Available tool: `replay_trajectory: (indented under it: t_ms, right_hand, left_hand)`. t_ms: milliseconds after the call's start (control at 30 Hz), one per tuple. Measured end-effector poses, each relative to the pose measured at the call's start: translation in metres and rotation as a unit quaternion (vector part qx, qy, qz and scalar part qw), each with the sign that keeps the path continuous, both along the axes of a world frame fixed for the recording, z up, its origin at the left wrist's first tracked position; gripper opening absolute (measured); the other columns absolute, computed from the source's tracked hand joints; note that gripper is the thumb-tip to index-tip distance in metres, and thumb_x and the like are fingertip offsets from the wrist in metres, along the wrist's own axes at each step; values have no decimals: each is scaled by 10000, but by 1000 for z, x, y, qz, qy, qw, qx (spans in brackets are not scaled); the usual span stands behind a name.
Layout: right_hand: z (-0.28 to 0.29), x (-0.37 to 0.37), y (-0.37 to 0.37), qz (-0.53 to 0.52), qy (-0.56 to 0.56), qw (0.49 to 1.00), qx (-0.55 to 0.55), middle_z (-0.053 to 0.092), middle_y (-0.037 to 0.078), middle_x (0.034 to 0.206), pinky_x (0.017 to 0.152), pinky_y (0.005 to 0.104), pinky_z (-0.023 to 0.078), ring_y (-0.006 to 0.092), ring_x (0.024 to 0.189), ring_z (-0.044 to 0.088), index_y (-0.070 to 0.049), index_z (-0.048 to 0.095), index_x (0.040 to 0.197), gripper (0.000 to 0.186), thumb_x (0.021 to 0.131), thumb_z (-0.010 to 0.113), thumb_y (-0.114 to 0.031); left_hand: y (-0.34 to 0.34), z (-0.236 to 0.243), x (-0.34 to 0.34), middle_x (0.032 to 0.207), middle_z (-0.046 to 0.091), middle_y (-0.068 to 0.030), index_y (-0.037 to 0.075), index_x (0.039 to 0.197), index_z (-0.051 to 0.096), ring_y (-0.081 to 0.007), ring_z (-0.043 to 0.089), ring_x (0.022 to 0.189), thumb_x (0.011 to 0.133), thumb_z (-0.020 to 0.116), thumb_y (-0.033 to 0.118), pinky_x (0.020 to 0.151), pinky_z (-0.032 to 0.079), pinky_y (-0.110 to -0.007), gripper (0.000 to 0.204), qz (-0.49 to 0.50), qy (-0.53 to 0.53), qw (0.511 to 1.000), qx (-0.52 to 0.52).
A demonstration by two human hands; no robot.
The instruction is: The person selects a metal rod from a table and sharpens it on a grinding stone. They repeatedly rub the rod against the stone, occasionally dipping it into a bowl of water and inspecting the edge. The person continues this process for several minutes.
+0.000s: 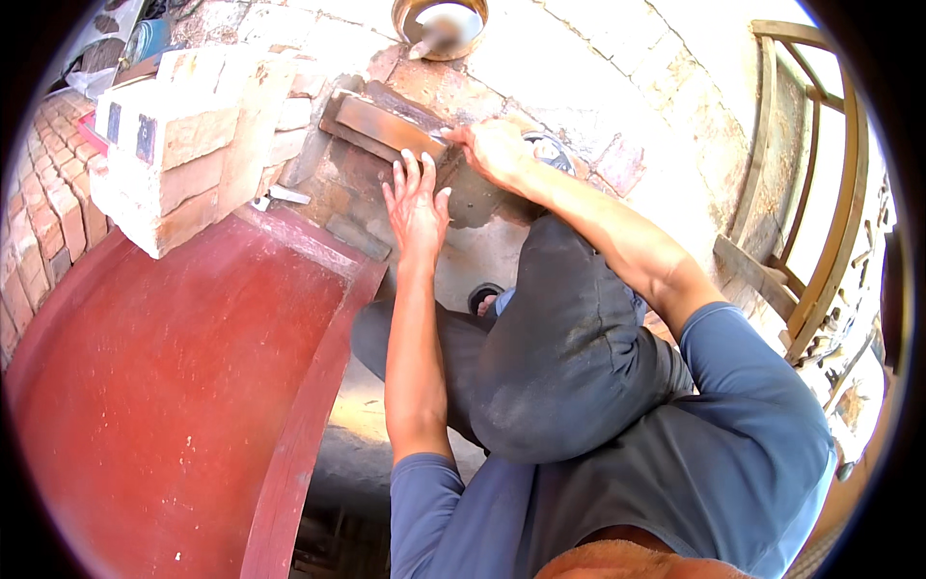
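Note:
A long orange-brown block [381, 125], brick-like or wooden, lies slantwise on the ground in front of me. My left hand [419, 207] reaches its near side, fingers stretched and spread, with the fingertips at the block's lower edge. At the block's right end is my right hand [494, 152], its fingers curled in a pinch. Something small and pale shows at those fingertips, too little of it to name. Dark wet-looking mortar or mud [473, 198] covers the ground below the right hand. Behind that wrist sits a partly hidden round bluish-white thing [548, 151].
A brass-coloured bowl [461, 52] stands at the far side, its contents blurred. Left are a brick pillar [198, 145], a small white piece [289, 196] and a large red panel [193, 357]. A wooden frame [764, 116] stands at the right. My bent knee [569, 328] is close by.

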State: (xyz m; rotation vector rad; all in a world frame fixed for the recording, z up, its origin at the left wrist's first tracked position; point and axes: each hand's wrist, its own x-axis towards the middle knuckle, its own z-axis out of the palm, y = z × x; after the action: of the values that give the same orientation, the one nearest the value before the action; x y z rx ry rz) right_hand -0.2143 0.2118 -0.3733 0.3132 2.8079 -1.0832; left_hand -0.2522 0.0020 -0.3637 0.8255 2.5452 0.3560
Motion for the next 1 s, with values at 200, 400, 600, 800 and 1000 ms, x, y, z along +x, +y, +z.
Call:
replay_trajectory:
  t_ms: [200, 400, 600, 800, 1000]
  right_hand:
    - [-4, 18, 0, -17, 8, 1000, -3, 758, 223, 862, 762, 516, 596, 396, 813, 760, -105, 808, 1220, 379, 909, 593, -89]
    - [8, 18, 3, -3, -41, 999, -5, 759, 214, 858, 749, 503, 604, 387, 817, 765, -96, 807, 1205, 376, 879, 619, -84]
    - [-4, 9, -5, -27, 29, 999, -17, 768, 228, 899, 800, 492, 620, 387, 861, 773, -88, 811, 1200, 373, 880, 619, -80]
    - [2, 32, -5, -9, -63, 998, -4, 769, 226, 915, 783, 490, 622, 383, 872, 776, -112, 812, 1216, 360, 913, 618, -119]
    - [-11, 18, 0, -3, -10, 1000, 10, 754, 223, 852, 746, 494, 615, 396, 810, 769, -132, 822, 1188, 348, 908, 617, -116]
  left_hand:
    - [2, -1, -1, 1743, 336, -192, 137, 1625, 468, -438, 332, 1592, 981, 736, 256, 1283, 268, -622, 708, -11, 5, 1000, 0]
    - [2, 0, -1, 1742, 339, -185, 147, 1625, 474, -417, 337, 1593, 985, 734, 254, 1294, 257, -608, 699, -14, -1, 1000, -19]
    - [0, -3, 1, 1737, 343, -201, 128, 1617, 482, -433, 354, 1581, 989, 722, 243, 1286, 262, -618, 682, -1, -2, 1000, 6]
    - [3, 2, 0, 1724, 375, -192, 113, 1613, 483, -418, 356, 1583, 992, 714, 243, 1286, 260, -628, 675, -12, 7, 1000, -12]
    - [0, 1, -2, 1732, 365, -187, 157, 1630, 473, -423, 350, 1587, 995, 721, 254, 1285, 266, -610, 688, -9, 2, 1000, -16]
